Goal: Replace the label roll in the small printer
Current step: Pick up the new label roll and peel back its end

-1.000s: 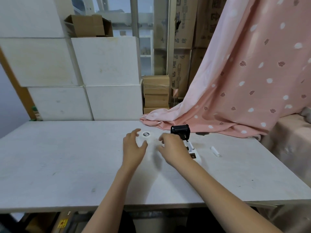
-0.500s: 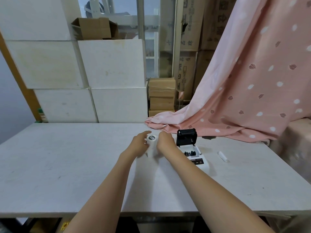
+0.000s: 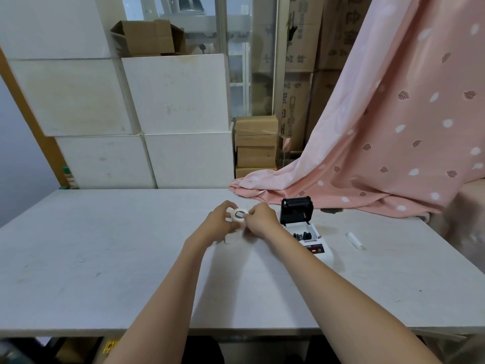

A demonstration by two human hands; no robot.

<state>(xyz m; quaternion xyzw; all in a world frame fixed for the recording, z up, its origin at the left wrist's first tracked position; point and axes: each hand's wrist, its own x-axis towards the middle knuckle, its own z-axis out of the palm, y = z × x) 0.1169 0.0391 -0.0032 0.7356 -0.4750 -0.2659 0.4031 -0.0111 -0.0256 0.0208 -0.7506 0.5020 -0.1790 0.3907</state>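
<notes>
Both hands (image 3: 237, 223) grip round white label roll (image 3: 238, 215) w/ fingers

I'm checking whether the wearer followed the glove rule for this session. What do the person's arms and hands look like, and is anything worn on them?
Nothing is worn. Both forearms are bare from the bottom edge of the picture to the wrists, with no sleeve in view. The left hand and right hand have no gloves, and no ring, watch or bracelet shows on the sides facing the camera. No markings or tape are visible.

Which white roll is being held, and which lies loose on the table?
The label roll sits between both hands, left of the printer. The small white tube lies untouched at its right.
</notes>
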